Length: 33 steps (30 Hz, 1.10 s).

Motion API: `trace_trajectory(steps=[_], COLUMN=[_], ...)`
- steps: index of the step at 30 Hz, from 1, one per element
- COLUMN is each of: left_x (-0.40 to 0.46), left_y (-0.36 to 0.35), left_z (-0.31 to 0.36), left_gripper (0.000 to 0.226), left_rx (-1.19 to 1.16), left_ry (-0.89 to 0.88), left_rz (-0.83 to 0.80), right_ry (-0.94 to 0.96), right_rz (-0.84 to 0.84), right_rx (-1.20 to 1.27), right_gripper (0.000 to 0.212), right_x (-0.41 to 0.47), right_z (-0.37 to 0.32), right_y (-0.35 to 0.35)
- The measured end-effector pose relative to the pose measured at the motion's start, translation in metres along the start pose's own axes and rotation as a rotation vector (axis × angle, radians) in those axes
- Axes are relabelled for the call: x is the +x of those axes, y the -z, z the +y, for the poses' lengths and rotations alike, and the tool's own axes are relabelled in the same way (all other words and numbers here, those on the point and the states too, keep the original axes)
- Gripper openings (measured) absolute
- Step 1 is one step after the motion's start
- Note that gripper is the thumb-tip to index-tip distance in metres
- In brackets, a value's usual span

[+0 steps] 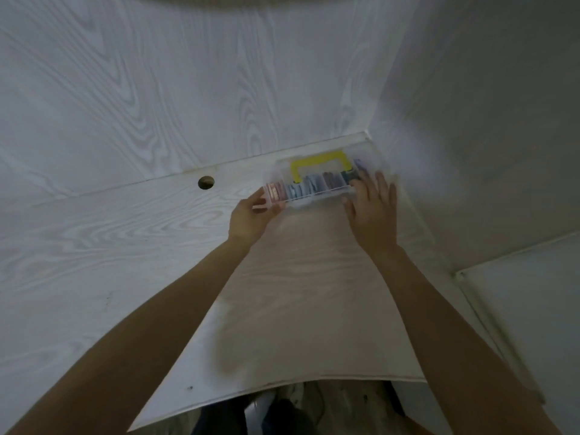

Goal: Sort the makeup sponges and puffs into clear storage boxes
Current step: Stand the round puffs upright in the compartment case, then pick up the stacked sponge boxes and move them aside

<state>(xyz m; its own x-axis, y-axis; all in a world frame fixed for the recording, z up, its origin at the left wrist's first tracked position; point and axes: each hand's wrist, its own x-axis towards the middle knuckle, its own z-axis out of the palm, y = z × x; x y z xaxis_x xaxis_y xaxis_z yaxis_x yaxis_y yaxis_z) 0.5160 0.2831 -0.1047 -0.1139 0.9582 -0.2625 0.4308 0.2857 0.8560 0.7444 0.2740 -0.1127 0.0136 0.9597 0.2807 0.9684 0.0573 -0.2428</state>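
While your forearms reach out across the pale wooden desk (pixel 94 246), keep them level and your elbows free, because the job in hand looks like setting the clear storage box (pixel 314 183) square into the far corner, and a steady two-sided push will do that better than a shove from one end. Your left hand (pixel 251 215) sits at the box's nine o'clock end, thumb and fingers curled round what seems to be a pink piece (pixel 266 200) at that end; motion blur hides whether that piece is a latch, a lid edge or a sponge, so feel for it before you squeeze harder. Your right hand (pixel 373 208) lies at the three o'clock end with straight fingers spread over the lid corner, resting on it and clasping nothing. Press down lightly there so the box cannot skate, and let the left do the guiding.

From your grip, the box runs away toward one o'clock, its long side slightly slanted against the desk's back edge. Inside, a row of coloured pieces, pink through blue to dark, fills the compartments; I judge the sorting nearly done. The yellow handle (pixel 320 164) sits on the far side at twelve o'clock. Farther left, at ten o'clock from the box, a round cable hole (pixel 206 182) opens in the desk; steer clear of it
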Motion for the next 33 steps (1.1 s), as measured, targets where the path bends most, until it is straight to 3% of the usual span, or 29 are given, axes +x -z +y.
trace_trajectory(steps=[3,6,12,15,18,22,24,28,31,33], left_x=[0.033,0.049,0.066,0.071,0.069,0.019,-0.024,-0.104,-0.153,-0.181], left_y=[-0.016,-0.033,-0.044,-0.036,-0.022,0.031,0.075,0.166,0.237,0.284], left_z=[0.015,0.030,0.049,0.052,0.057,0.056,0.043,-0.008,-0.069,-0.111], left_gripper=[0.056,0.043,0.034,0.038,0.049,0.041,0.035,0.028,0.025,0.021], left_rx=[0.023,0.051,0.087,0.151,0.165,0.106,0.171,0.445,0.510,0.391], left_ry=[-0.011,-0.049,-0.091,-0.078,-0.021,-0.143,-0.268,-0.360,-0.217,-0.073], left_rz=[0.088,0.167,0.252,0.157,-0.037,-0.023,0.036,0.135,0.218,0.319], right_ry=[-0.014,-0.081,-0.047,-0.063,-0.053,0.135,0.249,0.368,0.401,0.370], right_rz=[0.002,-0.150,-0.266,-0.342,-0.237,0.019,0.019,-0.127,-0.330,-0.483], right_rx=[-0.098,-0.131,-0.239,-0.188,-0.096,-0.007,0.016,0.013,0.117,0.239], right_gripper=[0.038,0.048,0.061,0.065,0.062,0.047,0.042,0.024,0.022,0.023], right_x=[0.038,0.062,0.086,0.084,0.084,0.068,0.049,0.006,-0.026,-0.045], right_z=[0.011,0.021,0.035,0.035,0.022,-0.038,-0.082,-0.164,-0.239,-0.292], right_y=[0.005,0.002,-0.007,-0.005,0.011,0.052,0.070,0.073,0.053,0.037])
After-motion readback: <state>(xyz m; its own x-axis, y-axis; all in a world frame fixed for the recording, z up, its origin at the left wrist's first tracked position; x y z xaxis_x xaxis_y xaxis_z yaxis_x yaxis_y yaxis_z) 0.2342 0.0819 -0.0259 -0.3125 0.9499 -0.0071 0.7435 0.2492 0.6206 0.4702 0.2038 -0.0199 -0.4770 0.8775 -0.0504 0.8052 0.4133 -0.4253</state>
